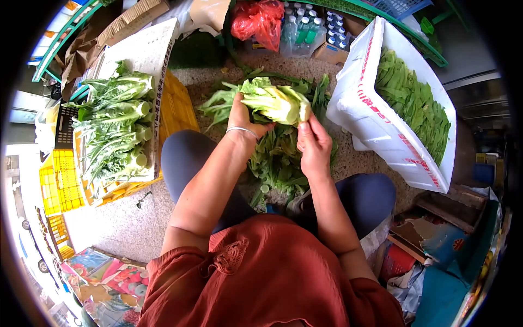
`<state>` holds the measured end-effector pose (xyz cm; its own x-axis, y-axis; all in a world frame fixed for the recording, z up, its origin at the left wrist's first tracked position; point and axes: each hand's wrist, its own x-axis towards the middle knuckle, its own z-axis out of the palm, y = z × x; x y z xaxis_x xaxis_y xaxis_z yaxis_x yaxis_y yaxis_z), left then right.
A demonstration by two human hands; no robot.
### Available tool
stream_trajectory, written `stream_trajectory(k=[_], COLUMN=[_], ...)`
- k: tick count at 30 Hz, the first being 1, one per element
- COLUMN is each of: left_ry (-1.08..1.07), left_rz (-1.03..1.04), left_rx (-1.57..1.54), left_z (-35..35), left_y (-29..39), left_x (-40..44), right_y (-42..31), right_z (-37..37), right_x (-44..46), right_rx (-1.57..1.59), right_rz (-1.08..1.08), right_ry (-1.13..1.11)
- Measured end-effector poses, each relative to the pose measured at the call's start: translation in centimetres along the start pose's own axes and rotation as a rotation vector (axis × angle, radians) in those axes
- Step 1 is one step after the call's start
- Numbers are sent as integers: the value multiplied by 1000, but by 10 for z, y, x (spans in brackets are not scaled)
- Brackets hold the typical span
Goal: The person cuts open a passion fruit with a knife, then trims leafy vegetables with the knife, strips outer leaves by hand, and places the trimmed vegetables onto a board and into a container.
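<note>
A pale green leafy vegetable (275,102) lies sideways between my hands, its leaves to the left and its stem end to the right. My left hand (242,119) is wrapped round its leafy part from below. At the stem end, the fingers of my right hand (314,139) pinch the vegetable's edge; whether they hold a loose leaf is too small to tell. Loose green leaves (278,158) lie in a heap on the floor beneath my hands.
Trimmed leafy vegetables (117,122) lie on a white foam lid (163,60) over a yellow crate (180,103) at the left. A white foam box (376,117) of green leaves stands at the right. Bottles (305,32) and a red plastic bag (259,24) are at the back.
</note>
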<state>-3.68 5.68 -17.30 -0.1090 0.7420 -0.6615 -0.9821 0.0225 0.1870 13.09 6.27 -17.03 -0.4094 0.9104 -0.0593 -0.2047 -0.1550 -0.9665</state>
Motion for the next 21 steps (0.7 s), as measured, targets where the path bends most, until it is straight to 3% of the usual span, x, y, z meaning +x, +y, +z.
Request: stream_trajectory(k=[2,4,6,8,10,12,14,16,18,20,21], left_ry=[-65,-47,-70,44,-55,11,44,23,-20,-66,28], left_rz=[14,81,106,256,242,332,458,546,545,543,523], left_rx=[-20,10,48,218,193,253,264,264,266,269,280], left_z=[-3,-12,-4,1,-14,-6,1,4,-3,-4,-1], left_y=[3,8,7,0,1,-2,-8,-12,-11,-11,-12], left_x=[2,14,5,-9,9,4,-5,-10,-2,-1,-5], right_y=[-2,8,1,-4,1,0,8,9,20,24,25], right_z=[-6,-32,-31,-13,2,3,4,7,4,2,5], right_x=[2,7,6,-2,-1,3,7,5,5,6,10], right_rx=[396,810,731,1,-315,-648,-679,-647,-734,-469,-41], right_rz=[140,424,499,296,-239,-424,-421,-157,-256,-106,-11], right_ry=[99,364,278,342,249,180,223,302,328,361,411])
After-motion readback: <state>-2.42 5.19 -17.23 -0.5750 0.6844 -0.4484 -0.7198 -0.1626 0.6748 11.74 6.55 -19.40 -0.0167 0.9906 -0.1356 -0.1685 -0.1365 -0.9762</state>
